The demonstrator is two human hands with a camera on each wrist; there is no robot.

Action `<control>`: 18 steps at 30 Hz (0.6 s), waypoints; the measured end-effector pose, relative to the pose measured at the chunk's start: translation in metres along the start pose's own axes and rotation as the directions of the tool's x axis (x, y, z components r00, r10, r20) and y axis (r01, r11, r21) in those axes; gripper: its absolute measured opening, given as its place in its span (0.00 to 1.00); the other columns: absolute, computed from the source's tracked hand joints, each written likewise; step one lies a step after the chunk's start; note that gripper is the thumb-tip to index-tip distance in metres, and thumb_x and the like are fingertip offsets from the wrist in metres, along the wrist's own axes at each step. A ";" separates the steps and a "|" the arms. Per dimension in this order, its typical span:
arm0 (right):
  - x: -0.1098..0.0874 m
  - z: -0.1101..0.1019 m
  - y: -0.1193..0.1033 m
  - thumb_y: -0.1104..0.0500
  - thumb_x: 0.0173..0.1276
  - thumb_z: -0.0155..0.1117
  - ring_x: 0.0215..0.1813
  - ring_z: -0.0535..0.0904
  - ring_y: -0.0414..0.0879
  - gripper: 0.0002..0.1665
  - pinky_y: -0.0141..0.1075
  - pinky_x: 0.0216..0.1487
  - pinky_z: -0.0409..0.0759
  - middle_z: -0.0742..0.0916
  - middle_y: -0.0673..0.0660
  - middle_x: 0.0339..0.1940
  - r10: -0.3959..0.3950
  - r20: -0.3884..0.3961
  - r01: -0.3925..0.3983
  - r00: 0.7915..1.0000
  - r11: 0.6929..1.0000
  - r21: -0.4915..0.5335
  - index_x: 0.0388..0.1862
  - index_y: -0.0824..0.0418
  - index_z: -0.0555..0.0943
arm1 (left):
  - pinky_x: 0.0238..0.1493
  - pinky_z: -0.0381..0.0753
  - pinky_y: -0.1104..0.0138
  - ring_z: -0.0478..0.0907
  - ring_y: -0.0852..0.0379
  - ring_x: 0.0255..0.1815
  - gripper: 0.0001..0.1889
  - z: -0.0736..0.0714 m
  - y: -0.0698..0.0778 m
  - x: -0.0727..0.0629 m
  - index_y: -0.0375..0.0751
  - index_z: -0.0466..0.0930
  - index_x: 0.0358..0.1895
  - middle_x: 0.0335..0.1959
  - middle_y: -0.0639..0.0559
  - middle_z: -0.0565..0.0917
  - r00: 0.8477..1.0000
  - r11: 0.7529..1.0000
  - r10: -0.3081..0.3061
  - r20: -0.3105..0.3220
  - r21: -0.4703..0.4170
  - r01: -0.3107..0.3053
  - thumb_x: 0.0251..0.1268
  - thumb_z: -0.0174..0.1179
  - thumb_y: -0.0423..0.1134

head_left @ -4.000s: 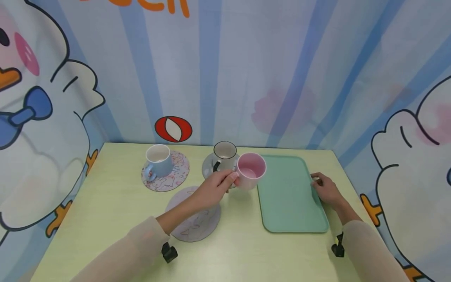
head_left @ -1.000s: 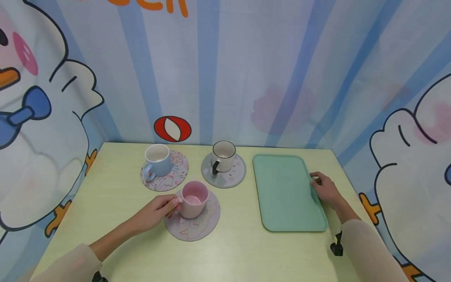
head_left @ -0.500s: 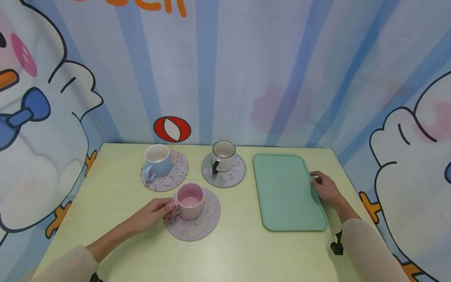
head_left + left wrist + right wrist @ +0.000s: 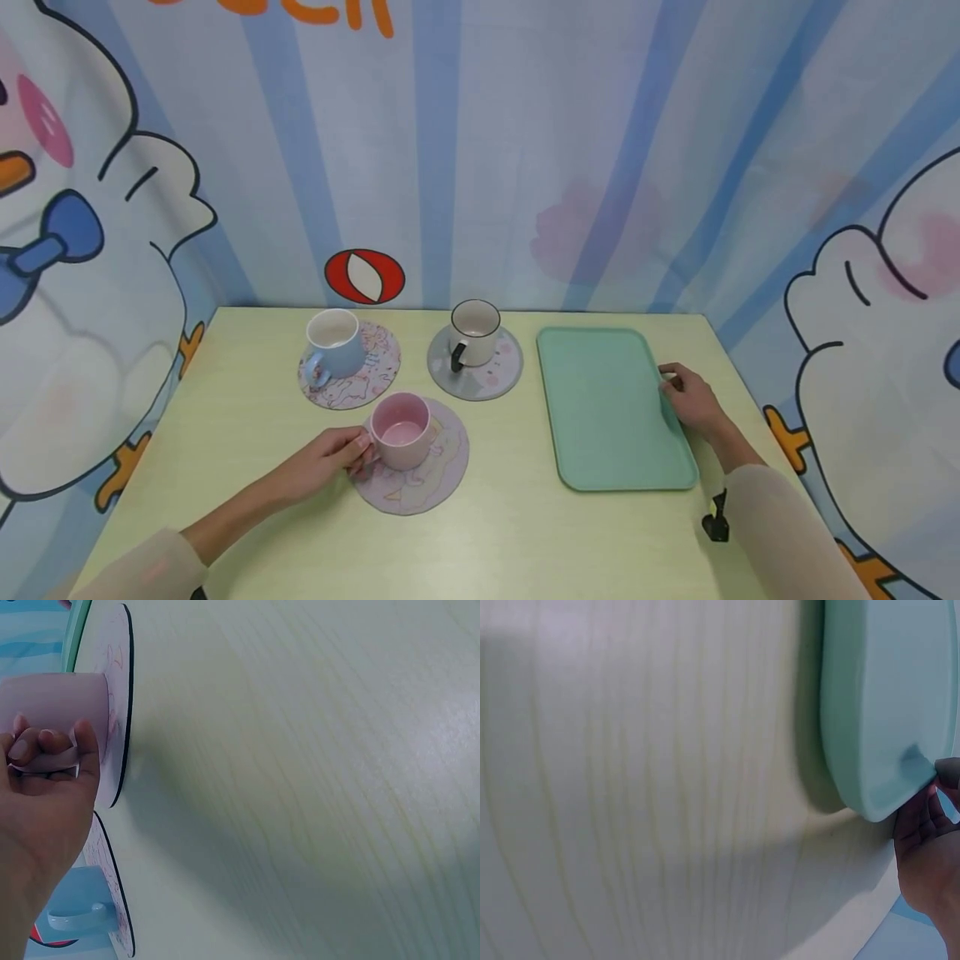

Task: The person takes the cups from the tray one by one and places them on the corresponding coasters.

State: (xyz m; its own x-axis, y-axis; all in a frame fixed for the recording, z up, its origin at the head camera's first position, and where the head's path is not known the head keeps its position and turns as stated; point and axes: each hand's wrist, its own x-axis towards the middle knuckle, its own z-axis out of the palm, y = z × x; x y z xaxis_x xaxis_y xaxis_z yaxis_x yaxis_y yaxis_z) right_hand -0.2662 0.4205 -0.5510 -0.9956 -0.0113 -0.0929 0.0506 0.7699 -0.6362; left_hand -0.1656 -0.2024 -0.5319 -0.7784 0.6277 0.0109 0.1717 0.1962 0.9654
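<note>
My left hand (image 4: 322,462) grips the handle of a pink mug (image 4: 401,433), which stands upright on the left part of a round lilac coaster (image 4: 442,467). In the left wrist view, curled fingers (image 4: 56,742) wrap the mug's handle, and its base meets the coaster. Over on the right, my right hand (image 4: 692,400) pinches the right rim of a mint green tray (image 4: 618,408) lying on the table. The right wrist view has the thumb (image 4: 949,771) on the tray's rim with the other fingers below it.
Behind the pink mug, a light blue mug (image 4: 337,350) stands on a patterned round coaster (image 4: 378,367). A white mug with black rim and handle (image 4: 476,337) stands on a grey coaster (image 4: 506,367). A cartoon-print curtain (image 4: 495,150) borders the pale yellow table (image 4: 510,542).
From beside the tray, the pink mug has come left and toward me onto the lilac coaster, then shifted slightly left on it. The left hand keeps its grip. Right hand and tray stay put.
</note>
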 end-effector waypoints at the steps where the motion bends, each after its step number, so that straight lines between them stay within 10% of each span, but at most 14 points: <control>1: 0.000 0.000 0.000 0.61 0.87 0.48 0.48 0.79 0.60 0.24 0.49 0.45 0.78 0.82 0.71 0.52 -0.001 -0.002 0.001 1.000 1.000 -0.002 0.75 0.71 0.68 | 0.41 0.75 0.62 0.72 0.47 0.37 0.19 0.000 0.000 0.000 0.23 0.73 0.41 0.31 0.34 0.72 1.000 1.000 0.006 0.001 0.003 -0.006 0.91 0.41 0.36; 18: -0.001 0.009 -0.007 0.60 0.85 0.47 0.46 0.82 0.63 0.24 0.52 0.41 0.77 0.84 0.72 0.52 -0.014 -0.093 0.001 0.996 0.990 -0.138 0.72 0.70 0.71 | 0.52 0.80 0.66 0.79 0.52 0.46 0.14 -0.003 0.000 -0.002 0.35 0.84 0.48 0.43 0.41 0.85 0.996 0.991 -0.043 -0.082 0.121 0.053 0.88 0.48 0.37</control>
State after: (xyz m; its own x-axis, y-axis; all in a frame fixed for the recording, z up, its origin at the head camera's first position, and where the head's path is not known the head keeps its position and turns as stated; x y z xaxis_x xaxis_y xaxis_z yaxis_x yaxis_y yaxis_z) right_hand -0.2653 0.4094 -0.5533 -0.9992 0.0372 -0.0124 0.0382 0.8505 -0.5245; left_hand -0.1658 -0.2064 -0.5307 -0.8322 0.5545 -0.0090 0.2024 0.3189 0.9259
